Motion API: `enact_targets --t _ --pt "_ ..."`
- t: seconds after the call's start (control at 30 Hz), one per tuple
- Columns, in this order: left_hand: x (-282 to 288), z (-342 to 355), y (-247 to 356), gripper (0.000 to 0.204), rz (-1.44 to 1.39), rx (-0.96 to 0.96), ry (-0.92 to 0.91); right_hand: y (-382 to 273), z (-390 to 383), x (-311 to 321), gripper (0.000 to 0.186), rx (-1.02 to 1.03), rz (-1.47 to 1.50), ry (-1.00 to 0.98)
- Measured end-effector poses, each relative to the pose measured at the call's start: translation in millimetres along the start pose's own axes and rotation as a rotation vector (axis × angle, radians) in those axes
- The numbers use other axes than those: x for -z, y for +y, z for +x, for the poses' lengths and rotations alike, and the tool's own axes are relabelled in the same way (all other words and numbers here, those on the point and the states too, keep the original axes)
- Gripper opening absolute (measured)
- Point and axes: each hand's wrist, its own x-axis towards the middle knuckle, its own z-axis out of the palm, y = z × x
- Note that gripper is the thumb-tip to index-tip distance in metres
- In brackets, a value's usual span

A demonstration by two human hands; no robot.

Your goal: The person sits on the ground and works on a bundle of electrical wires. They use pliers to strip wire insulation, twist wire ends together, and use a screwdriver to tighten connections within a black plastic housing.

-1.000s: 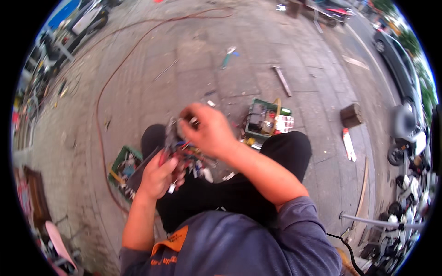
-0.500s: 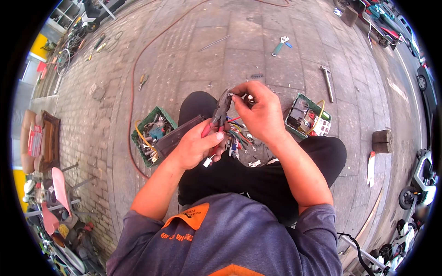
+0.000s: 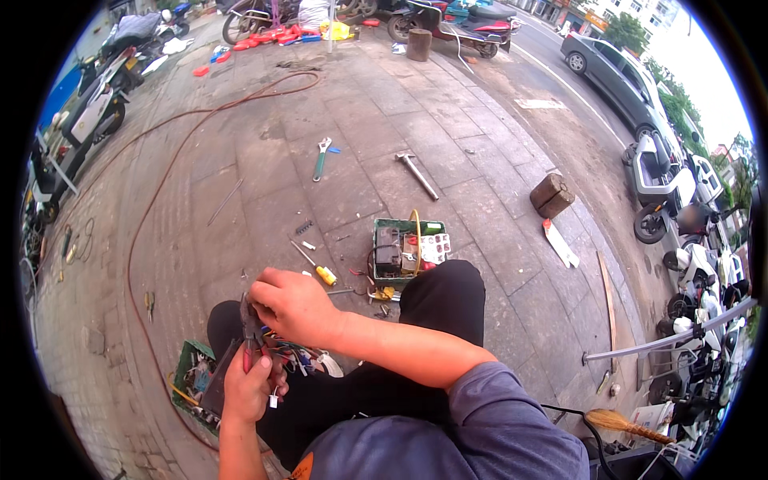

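Note:
My left hand is closed round the red handles of a pair of pliers, whose dark jaws point away from me. At the jaws, my right hand is closed in a pinch; what its fingers hold is hidden behind them. A small white connector hangs just below my left hand. Several coloured wires with end terminals lie beneath my right wrist, between my knees.
A green basket of parts is at left. Another green basket with a yellow handle stands ahead. Around lie a yellow-handled screwdriver, an adjustable wrench, a hammer, a wood block and a red hose.
My view has swung right and up, so the hands now appear lower left and the street shows. The left hand keeps the pliers; the right stays at their jaws.

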Motion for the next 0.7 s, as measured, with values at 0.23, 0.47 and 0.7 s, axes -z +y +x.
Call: enact_targets --t 0.23,0.47,0.7 --pt "3.8 1.3 1.6 0.044 -0.025 -0.005 -0.017 -0.4 2.2 -1.6 0.016 0.048 0.003 0.023" --pt "5.9 0.3 0.7 0.045 -0.026 -0.019 -0.019 -3.0 3.7 2.7 0.017 -0.005 -0.002 -0.011" --pt "6.7 0.9 -0.7 0.046 -0.022 -0.014 -0.022 -2.3 3.5 -0.2 0.022 -0.021 -0.078 -0.022"
